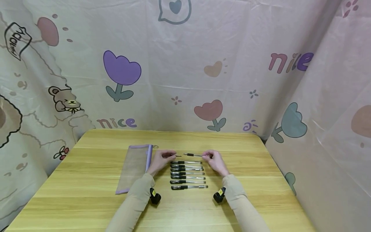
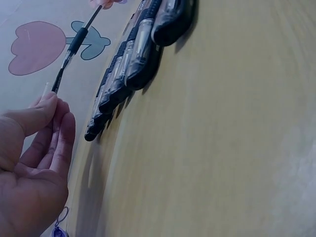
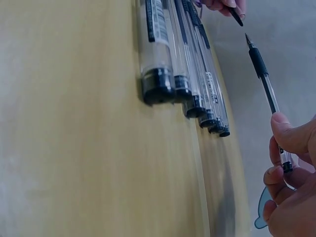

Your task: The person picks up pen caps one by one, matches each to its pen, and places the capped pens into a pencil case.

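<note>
My right hand [image 1: 215, 162] pinches a gel pen [image 3: 265, 81] near its black end plug, with the bare metal tip pointing left. The pen has a clear barrel and a black rubber grip. Opposite, my left hand [image 1: 163, 160] holds a pen cap [image 2: 58, 80] between thumb and fingers; its black clip sticks out toward the pen tip, and the fingers hide most of the cap. In the head view a small gap separates tip and cap. Just below both hands lies a column of several capped gel pens [image 1: 188, 178], caps to the left.
A mesh zipper pouch [image 1: 134, 167] with purple edging lies flat to the left, its zipper side by my left forearm. The wooden table [image 1: 87, 180] meets a patterned cloth curtain [image 1: 174, 74] at the back. Each wrist wears a small black camera [image 1: 155, 197].
</note>
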Demonstrator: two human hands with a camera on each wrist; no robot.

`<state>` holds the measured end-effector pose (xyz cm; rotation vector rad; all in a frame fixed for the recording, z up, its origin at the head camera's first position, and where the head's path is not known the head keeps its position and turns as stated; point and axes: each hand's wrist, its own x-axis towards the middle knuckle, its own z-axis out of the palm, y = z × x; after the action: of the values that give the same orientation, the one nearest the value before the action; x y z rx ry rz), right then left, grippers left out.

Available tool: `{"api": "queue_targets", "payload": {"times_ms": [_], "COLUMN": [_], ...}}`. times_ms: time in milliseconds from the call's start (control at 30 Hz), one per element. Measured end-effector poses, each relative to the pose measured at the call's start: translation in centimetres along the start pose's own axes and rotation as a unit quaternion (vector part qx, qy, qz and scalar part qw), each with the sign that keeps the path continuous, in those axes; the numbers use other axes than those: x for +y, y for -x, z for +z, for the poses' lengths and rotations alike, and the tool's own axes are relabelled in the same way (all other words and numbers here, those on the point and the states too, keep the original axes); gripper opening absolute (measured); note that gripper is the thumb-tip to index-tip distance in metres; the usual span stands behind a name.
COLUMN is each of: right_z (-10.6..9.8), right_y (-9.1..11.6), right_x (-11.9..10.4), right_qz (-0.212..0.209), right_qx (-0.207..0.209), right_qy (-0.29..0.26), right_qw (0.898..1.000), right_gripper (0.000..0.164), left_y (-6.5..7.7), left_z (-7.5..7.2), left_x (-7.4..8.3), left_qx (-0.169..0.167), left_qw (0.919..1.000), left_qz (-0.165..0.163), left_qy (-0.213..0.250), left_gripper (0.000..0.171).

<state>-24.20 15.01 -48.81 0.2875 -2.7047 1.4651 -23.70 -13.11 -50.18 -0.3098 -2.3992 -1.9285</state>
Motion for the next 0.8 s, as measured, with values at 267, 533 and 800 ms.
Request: {"api": "queue_targets", "payload": {"times_ms": [267, 533, 800], "right_z": [0.25, 0.40, 0.57], "right_y": [-0.02, -0.14, -0.14], "right_x": [-0.47, -0.56, -0.63], "right_qz": [-0.019, -0.015, -0.013], "right_qx": [-0.001, -0.010, -0.016], "right_qy": [-0.001, -0.004, -0.011], "right_qw": [1.000, 1.000, 1.000], "right_gripper": [0.010, 0.009, 0.009], "left_y": [0.19, 0.15, 0.06], "left_z": [0.13, 0.12, 0.20], "left_x": [0.23, 0.16, 0.16], "left_qx": [-0.014, -0.021, -0.027], "left_qw": [0.9997, 0.9995, 0.9993], "left_qz": [0.004, -0.005, -0.018], "left_qy": [0.019, 0.023, 0.017], "left_gripper": [0.028, 0.029, 0.033]}}
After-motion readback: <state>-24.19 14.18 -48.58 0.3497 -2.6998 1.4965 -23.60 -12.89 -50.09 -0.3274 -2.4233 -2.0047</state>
